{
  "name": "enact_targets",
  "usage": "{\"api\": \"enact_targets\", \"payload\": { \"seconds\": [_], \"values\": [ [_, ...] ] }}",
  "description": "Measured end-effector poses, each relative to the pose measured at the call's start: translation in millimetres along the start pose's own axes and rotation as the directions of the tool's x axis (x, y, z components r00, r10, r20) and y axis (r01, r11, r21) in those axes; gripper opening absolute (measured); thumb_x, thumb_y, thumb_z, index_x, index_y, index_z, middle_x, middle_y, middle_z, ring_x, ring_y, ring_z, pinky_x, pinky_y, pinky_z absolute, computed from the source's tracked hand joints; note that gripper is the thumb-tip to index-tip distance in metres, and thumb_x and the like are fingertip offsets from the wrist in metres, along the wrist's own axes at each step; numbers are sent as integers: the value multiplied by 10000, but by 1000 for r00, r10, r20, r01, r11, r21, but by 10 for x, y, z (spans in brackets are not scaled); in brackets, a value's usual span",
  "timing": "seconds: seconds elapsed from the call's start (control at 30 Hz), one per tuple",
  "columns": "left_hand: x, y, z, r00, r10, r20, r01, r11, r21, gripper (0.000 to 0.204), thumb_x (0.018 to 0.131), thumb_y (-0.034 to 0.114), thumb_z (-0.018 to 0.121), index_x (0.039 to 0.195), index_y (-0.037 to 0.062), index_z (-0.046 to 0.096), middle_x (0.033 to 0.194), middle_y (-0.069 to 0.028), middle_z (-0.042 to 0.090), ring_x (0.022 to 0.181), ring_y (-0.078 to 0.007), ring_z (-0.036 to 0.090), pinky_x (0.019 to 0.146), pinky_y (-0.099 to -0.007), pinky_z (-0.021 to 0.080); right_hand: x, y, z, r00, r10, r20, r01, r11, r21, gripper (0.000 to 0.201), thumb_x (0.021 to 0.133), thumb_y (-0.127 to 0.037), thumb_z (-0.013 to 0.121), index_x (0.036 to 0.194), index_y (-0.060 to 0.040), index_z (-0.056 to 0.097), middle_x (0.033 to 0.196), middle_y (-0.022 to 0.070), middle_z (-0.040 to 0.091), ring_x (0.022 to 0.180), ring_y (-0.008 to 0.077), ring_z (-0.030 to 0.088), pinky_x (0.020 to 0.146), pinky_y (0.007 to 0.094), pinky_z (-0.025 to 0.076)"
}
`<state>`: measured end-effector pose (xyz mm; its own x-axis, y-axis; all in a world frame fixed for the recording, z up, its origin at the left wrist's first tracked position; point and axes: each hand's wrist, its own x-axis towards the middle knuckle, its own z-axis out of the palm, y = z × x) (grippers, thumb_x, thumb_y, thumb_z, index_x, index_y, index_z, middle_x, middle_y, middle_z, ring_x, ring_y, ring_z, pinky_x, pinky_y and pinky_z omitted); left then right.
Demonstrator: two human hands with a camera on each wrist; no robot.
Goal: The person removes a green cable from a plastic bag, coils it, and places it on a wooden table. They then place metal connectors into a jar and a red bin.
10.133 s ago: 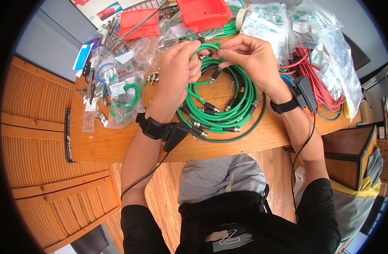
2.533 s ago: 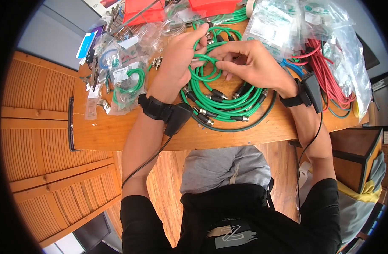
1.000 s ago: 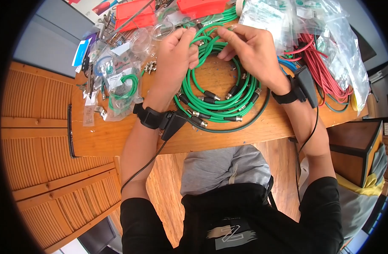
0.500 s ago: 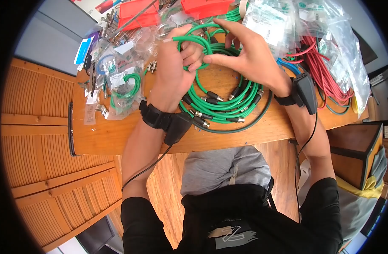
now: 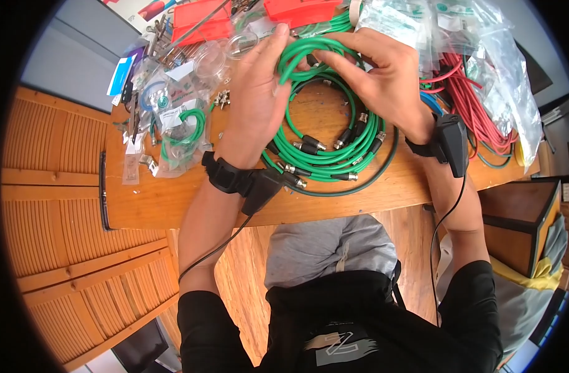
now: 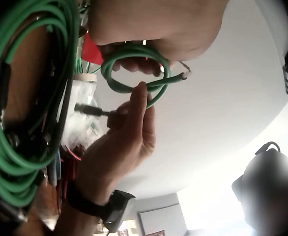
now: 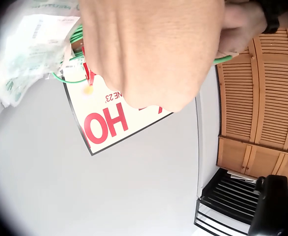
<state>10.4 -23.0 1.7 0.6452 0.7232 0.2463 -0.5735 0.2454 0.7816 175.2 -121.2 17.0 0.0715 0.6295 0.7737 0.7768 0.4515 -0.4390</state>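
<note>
Above the table, my left hand (image 5: 253,93) grips a small coil of green cable (image 5: 318,45) in its fingers. Thumb and fingers of my right hand (image 5: 387,81) pinch the same coil from the other side. In the left wrist view, the coil (image 6: 107,73) hangs as a round loop with a cut cable end (image 6: 183,76) poking out. A dark cable connector (image 6: 88,109) sticks out beside the right hand's fingers. Below lies a larger coil of green cables (image 5: 309,171) with black-sleeved metal connectors, its far side partly hidden by the hands.
Plastic bags with parts (image 5: 178,115) and small metal connectors (image 5: 222,98) lie to the left. Red bins (image 5: 203,23) and clear round lids (image 5: 210,59) stand behind. At right are bundled red cables (image 5: 471,93) and clear bags (image 5: 396,28). The wooden table's front edge (image 5: 234,225) faces me.
Ten seconds ago the hands worked at the big coil's far side; now they hold a small wound coil. Half a second ago the right fingers were spread wide; now they have closed onto the loop.
</note>
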Motion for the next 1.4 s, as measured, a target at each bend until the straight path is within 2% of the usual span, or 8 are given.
{"api": "enact_targets", "payload": {
  "seconds": [0.33,0.5,0.6,0.7,0.8,0.9,1.1,1.4],
  "values": [
    [-24,123,-11,975,68,211,-209,604,769,286,1014,138,612,1232,-46,611,987,-98,713,889,-138,687,788,-264,541,-20,71,-49,1000,17,23,-13,987,-160,193,851,-178,775,1002,-58,765,771,139,695,625,259,664,585,341,521],
    [-33,122,-69,992,-17,126,-79,695,715,309,1051,204,557,1221,-50,600,822,-27,601,737,-96,582,731,-276,548,3,135,-22,992,120,-46,-120,993,8,221,921,-230,725,975,-16,746,708,161,671,574,262,638,556,330,496],
    [-33,97,-78,996,-29,86,-38,733,680,316,1064,235,535,1193,-45,601,772,8,516,683,-79,507,715,-286,552,10,85,-107,934,333,126,-328,943,-60,212,985,-181,677,1059,13,721,712,10,641,656,28,535,554,241,431],
    [-23,72,-90,998,-16,64,-31,741,671,300,1066,234,530,1167,-38,603,738,24,486,659,-72,481,709,-287,552,-19,173,-49,937,319,142,-330,943,54,228,946,-225,707,972,1,728,639,111,631,497,142,552,488,323,430],
    [-22,32,-90,1000,8,26,-25,683,730,293,1065,230,528,1157,-36,609,707,24,490,644,-71,483,692,-286,547,-2,149,-58,897,364,252,-416,889,194,193,945,-207,713,984,-18,729,669,39,671,502,106,546,471,283,417],
    [-36,6,-38,991,125,41,-102,534,839,293,1064,233,528,1145,-34,619,684,9,509,632,-72,495,663,-287,536,90,-22,-225,698,551,458,-712,604,360,182,944,-180,718,1008,-9,709,762,18,715,522,108,582,491,230,464],
    [-21,-23,-60,973,224,62,-170,503,847,292,1058,246,532,1121,-22,630,690,-34,573,636,-103,568,622,-296,524,74,-23,-135,695,478,537,-713,361,602,257,931,-101,716,1095,77,631,874,130,733,685,193,730,621,280,615],
    [-44,-5,-22,984,178,27,-117,514,850,285,1051,252,552,1135,-4,647,747,-27,619,678,-92,576,612,-261,473,32,47,-71,776,529,344,-604,465,648,272,915,-44,721,1131,102,642,925,161,739,764,208,750,697,278,630]
  ]
}}
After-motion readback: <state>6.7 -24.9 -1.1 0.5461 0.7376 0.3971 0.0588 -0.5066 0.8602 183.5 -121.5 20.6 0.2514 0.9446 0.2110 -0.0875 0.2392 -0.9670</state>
